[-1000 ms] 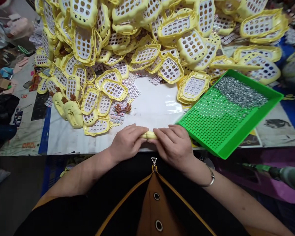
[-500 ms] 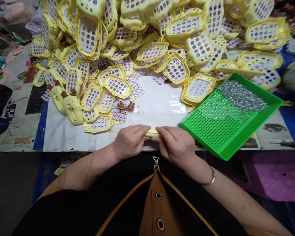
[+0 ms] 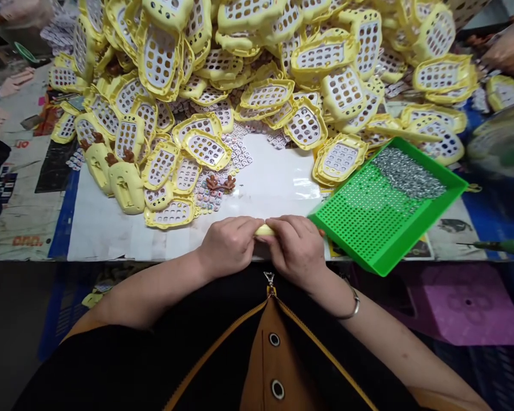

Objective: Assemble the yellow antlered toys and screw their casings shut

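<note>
At the front edge of the table, my left hand and my right hand both grip one yellow plastic toy shell, thumbs below and fingers on top. Most of the shell is covered by my fingers; a bit of brown shows past my right hand. Left of my hands lies a yellow shell with a white perforated panel. Just beyond it are a brown antler piece and small printed key pieces. Two yellow shells with brown antlers rest farther left.
A large heap of yellow shells fills the back of the table. To the right, a green perforated tray holds many small screws and overhangs the table edge. A screwdriver-like tool lies at far right, below a metal container.
My right hand has shifted slightly left, closer to my left hand, and less of the yellow shell shows between them. The camera view has turned a little.
</note>
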Demonstrator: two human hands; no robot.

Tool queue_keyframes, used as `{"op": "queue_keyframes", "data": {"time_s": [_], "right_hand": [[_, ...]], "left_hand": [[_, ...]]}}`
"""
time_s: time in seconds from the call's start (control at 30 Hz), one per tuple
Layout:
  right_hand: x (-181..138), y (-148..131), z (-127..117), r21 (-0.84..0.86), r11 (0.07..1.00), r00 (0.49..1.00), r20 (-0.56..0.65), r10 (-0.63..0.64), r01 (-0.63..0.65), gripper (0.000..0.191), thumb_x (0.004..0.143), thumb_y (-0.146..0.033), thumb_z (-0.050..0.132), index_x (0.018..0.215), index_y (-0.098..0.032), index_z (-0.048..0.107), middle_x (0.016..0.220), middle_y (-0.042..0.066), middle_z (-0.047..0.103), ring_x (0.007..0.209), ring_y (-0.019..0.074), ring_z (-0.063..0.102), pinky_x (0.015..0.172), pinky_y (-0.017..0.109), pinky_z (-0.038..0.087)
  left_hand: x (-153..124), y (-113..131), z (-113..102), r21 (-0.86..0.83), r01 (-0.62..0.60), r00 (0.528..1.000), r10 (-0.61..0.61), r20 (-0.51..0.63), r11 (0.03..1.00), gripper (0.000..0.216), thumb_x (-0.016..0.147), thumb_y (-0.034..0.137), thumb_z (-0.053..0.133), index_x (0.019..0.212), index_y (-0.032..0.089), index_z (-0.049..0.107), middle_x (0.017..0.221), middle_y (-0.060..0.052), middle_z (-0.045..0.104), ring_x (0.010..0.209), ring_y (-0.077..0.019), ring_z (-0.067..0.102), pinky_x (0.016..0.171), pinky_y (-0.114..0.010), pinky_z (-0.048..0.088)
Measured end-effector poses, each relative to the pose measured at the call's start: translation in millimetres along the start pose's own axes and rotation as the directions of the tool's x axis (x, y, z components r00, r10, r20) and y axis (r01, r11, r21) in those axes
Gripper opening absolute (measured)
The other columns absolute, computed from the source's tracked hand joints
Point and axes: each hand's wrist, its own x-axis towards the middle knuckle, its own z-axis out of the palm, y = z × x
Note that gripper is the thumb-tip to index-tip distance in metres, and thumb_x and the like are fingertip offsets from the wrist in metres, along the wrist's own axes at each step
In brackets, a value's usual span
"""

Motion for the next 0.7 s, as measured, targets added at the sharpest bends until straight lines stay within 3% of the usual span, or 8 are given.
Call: {"op": "queue_keyframes", "data": {"time_s": [0.17, 0.3, 0.37, 0.47, 0.53, 0.6, 0.63, 0.7], "right_hand": [[6, 5, -6, 0.051, 0.998, 0.996, 0.08, -0.048, 0.044, 0.017, 0.091, -0.027, 0.049, 0.097, -0.016, 0.061, 0.083, 0.009, 0.069, 0.076, 0.0207, 0.06, 0.067, 0.033, 0.046], [3, 12, -17, -0.122, 0.985, 0.983, 0.155, -0.102, 0.122, 0.026, 0.092, -0.027, 0.049, 0.112, -0.012, 0.056, 0.101, 0.015, 0.07, 0.086, 0.024, 0.062, 0.077, 0.037, 0.047], [-1, 15, -18, -0.159, 0.98, 0.982, 0.165, -0.091, 0.118, 0.025, 0.092, -0.026, 0.05, 0.111, -0.011, 0.058, 0.1, 0.014, 0.07, 0.083, 0.0241, 0.062, 0.076, 0.038, 0.047], [-4, 17, -14, -0.053, 0.993, 0.981, 0.17, -0.094, 0.104, 0.023, 0.092, -0.023, 0.047, 0.108, -0.013, 0.06, 0.097, 0.013, 0.07, 0.081, 0.022, 0.062, 0.072, 0.036, 0.048], [-3, 17, -16, 0.003, 0.995, 0.983, 0.152, -0.104, 0.104, 0.023, 0.092, -0.022, 0.048, 0.109, -0.014, 0.061, 0.099, 0.013, 0.07, 0.086, 0.0228, 0.062, 0.076, 0.038, 0.049], [1, 16, -24, 0.003, 0.996, 0.996, 0.01, -0.093, 0.093, 0.023, 0.089, -0.025, 0.054, 0.111, -0.018, 0.06, 0.108, 0.013, 0.068, 0.099, 0.0261, 0.061, 0.084, 0.043, 0.047], [4, 15, -29, -0.002, 0.998, 0.993, -0.107, -0.058, 0.058, 0.024, 0.088, -0.028, 0.057, 0.11, -0.021, 0.06, 0.111, 0.013, 0.067, 0.102, 0.0273, 0.059, 0.087, 0.045, 0.046], [10, 13, -40, 0.047, 0.998, 0.959, -0.279, 0.041, -0.029, 0.017, 0.087, -0.032, 0.059, 0.101, -0.023, 0.062, 0.101, 0.011, 0.068, 0.095, 0.0256, 0.061, 0.082, 0.042, 0.047]], "left_hand": [[-4, -7, -2, -0.064, 0.066, 0.998, -0.065, 0.024, 0.996, 0.023, 0.081, 0.012, 0.048, 0.098, 0.017, 0.064, 0.087, -0.004, 0.073, 0.077, -0.0168, 0.069, 0.07, -0.029, 0.054], [-12, -17, -11, -0.085, 0.093, 0.995, -0.094, -0.013, 0.992, 0.015, 0.084, 0.021, 0.057, 0.096, 0.016, 0.062, 0.086, -0.005, 0.072, 0.076, -0.0169, 0.068, 0.069, -0.029, 0.054], [-11, -16, -15, -0.026, 0.092, 0.995, -0.091, 0.034, 0.995, 0.017, 0.084, 0.023, 0.058, 0.099, 0.016, 0.061, 0.089, -0.007, 0.072, 0.079, -0.0189, 0.067, 0.072, -0.032, 0.054], [-2, -7, -13, 0.11, 0.03, 0.985, -0.048, 0.168, 0.993, 0.032, 0.082, 0.028, 0.06, 0.11, 0.012, 0.058, 0.103, -0.015, 0.069, 0.095, -0.0273, 0.065, 0.088, -0.046, 0.05], [7, -2, -10, 0.116, 0.019, 0.971, -0.045, 0.233, 0.993, 0.03, 0.083, 0.024, 0.056, 0.11, 0.011, 0.059, 0.102, -0.016, 0.069, 0.097, -0.0289, 0.064, 0.089, -0.049, 0.049], [16, -4, -8, -0.036, 0.139, 0.969, -0.129, 0.209, 0.99, 0.023, 0.084, 0.021, 0.053, 0.104, 0.014, 0.062, 0.095, -0.012, 0.07, 0.091, -0.0254, 0.066, 0.084, -0.044, 0.052], [19, -7, -9, -0.196, 0.247, 0.962, -0.216, 0.165, 0.949, 0.022, 0.084, 0.024, 0.054, 0.102, 0.015, 0.063, 0.095, -0.011, 0.07, 0.089, -0.0241, 0.066, 0.082, -0.043, 0.053], [23, -15, -14, -0.563, 0.398, 0.906, -0.405, 0.12, 0.724, 0.03, 0.086, 0.038, 0.053, 0.107, 0.017, 0.062, 0.098, -0.009, 0.07, 0.09, -0.0232, 0.067, 0.08, -0.042, 0.055]]}}
